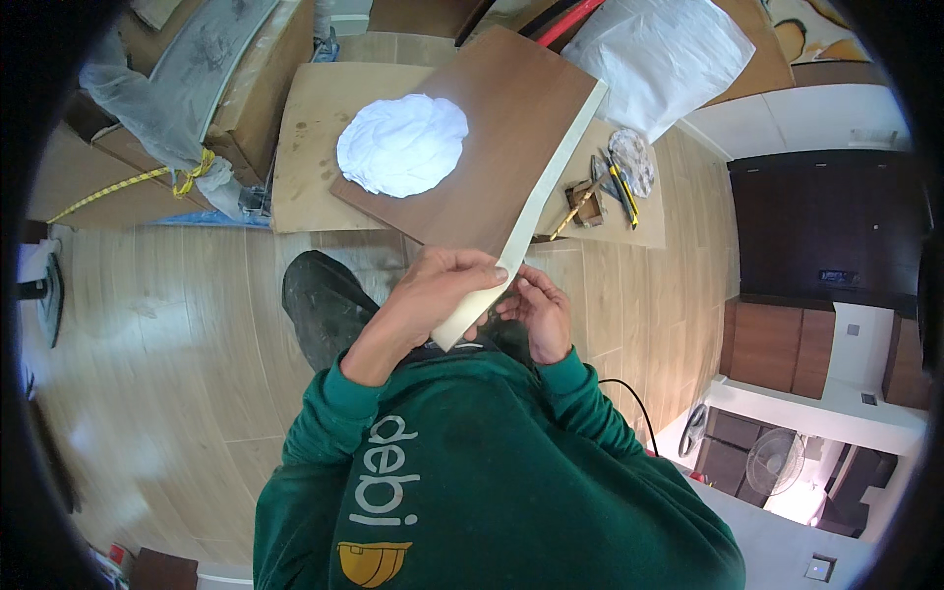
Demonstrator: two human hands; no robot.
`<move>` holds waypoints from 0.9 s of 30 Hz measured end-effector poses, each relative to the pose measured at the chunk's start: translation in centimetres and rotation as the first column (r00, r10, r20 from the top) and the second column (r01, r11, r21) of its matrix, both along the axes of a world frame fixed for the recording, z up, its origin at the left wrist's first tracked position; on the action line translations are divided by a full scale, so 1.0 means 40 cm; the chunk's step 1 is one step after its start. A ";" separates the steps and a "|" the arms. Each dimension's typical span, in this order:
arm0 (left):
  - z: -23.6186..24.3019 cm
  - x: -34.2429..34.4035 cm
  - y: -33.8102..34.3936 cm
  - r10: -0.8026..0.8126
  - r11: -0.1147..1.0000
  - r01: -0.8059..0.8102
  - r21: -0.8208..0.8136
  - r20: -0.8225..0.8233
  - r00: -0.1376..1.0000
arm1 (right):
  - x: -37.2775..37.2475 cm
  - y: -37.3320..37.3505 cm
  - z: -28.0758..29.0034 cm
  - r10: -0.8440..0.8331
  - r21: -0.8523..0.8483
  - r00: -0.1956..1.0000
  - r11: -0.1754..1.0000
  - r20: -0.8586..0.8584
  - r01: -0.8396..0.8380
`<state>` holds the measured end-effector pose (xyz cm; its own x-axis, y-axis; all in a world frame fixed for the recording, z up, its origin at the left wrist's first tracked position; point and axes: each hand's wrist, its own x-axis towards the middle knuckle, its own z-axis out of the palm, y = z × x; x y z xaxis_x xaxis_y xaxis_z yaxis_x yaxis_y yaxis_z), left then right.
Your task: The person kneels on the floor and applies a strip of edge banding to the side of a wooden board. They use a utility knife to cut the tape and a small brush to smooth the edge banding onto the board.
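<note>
I hold a brown wood-look board (511,128) tilted up in front of me, its pale edge strip (551,177) along the right side. My left hand (438,290) grips the board's near corner from above. My right hand (536,310) pinches the lower end of the pale edge strip beside it. A crumpled white cloth or plastic sheet (403,143) lies at the board's far left, partly on it.
Flat cardboard sheets (305,128) cover the wooden floor ahead. Hand tools, among them a yellow-handled one (619,187), lie to the right with a round lid (631,157). A white plastic sheet (659,54) is beyond. A dark shoe (324,300) and a black cable (629,393) are near.
</note>
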<state>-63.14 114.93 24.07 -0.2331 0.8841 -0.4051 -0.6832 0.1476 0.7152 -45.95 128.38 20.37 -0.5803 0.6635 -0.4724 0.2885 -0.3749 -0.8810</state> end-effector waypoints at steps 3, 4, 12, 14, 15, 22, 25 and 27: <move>-0.014 0.018 -0.027 -0.002 0.998 0.001 -0.063 -0.024 1.000 | 0.004 0.009 -0.005 0.006 0.016 1.000 1.000 -0.003 -0.006; -0.024 0.022 -0.033 -0.022 0.996 0.016 -0.089 -0.056 0.998 | 0.005 0.011 -0.008 0.004 0.014 1.000 1.000 -0.007 -0.004; -0.103 0.082 -0.025 0.031 0.983 -0.035 -0.179 -0.028 0.999 | 0.009 0.006 -0.030 -0.008 -0.027 0.999 1.000 -0.048 0.006; -0.108 0.086 -0.025 0.027 0.983 -0.032 -0.181 -0.034 0.999 | 0.009 0.003 -0.031 -0.013 -0.034 0.999 0.999 -0.043 0.011; -0.109 0.086 -0.025 0.024 0.982 -0.030 -0.184 -0.037 0.999 | 0.008 0.003 -0.031 -0.010 -0.037 0.999 0.999 -0.050 0.009; -0.111 0.081 -0.027 0.017 0.982 -0.025 -0.188 -0.046 0.999 | 0.003 0.001 -0.031 -0.013 -0.037 0.998 0.999 -0.063 0.011; -0.112 0.083 -0.027 0.016 0.983 -0.024 -0.182 -0.045 0.999 | 0.001 0.001 -0.031 -0.017 -0.036 0.998 0.999 -0.060 0.015; -0.112 0.083 -0.027 0.015 0.984 -0.024 -0.177 -0.054 0.998 | -0.002 0.000 -0.031 -0.022 -0.038 0.998 0.999 -0.062 0.020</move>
<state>-59.83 113.86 19.59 -0.2744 0.7945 -0.5418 -0.6497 0.2622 0.7135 -46.01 128.39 19.13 -0.5956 0.6585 -0.4600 0.2251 -0.4130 -0.8825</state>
